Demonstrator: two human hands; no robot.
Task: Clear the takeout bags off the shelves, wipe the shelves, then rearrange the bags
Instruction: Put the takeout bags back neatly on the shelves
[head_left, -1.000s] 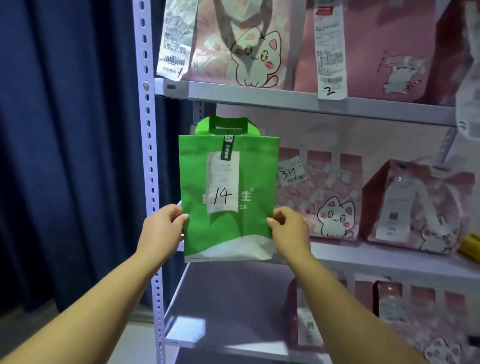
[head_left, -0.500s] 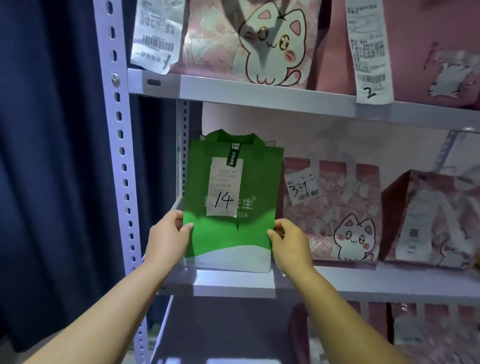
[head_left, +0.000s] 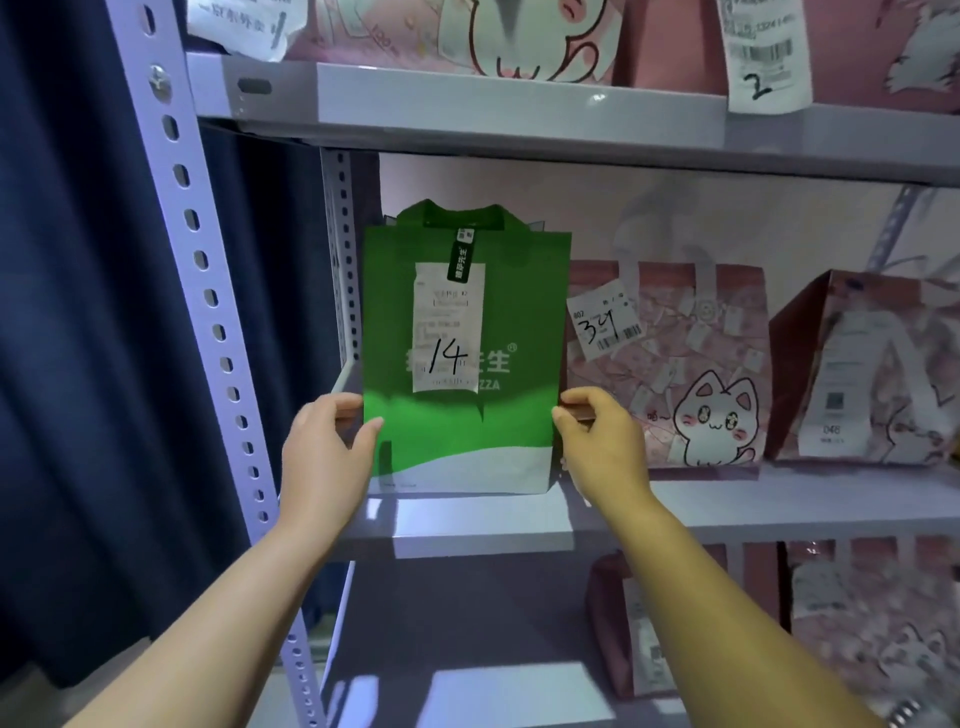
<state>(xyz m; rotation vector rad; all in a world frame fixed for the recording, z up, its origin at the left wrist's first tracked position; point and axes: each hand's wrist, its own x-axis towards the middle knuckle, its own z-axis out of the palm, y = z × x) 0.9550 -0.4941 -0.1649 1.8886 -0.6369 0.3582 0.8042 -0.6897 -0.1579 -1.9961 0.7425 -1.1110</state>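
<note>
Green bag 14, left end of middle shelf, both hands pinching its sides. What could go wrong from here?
1. The green bag looks thin and stands upright near the front edge of the middle shelf. Once the left hand and right hand let go, it may tip forward and fall off.
2. The right hand sits right beside the pink cat bag. Pulling out could nudge that bag or snag its curled 324 label.

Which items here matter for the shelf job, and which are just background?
In play: green bag, gripped at its side edges by left hand and right hand; middle shelf; pink cat bag tagged 324; top-shelf pink bag tagged 2.
Background: dark blue curtain; perforated upright.
</note>
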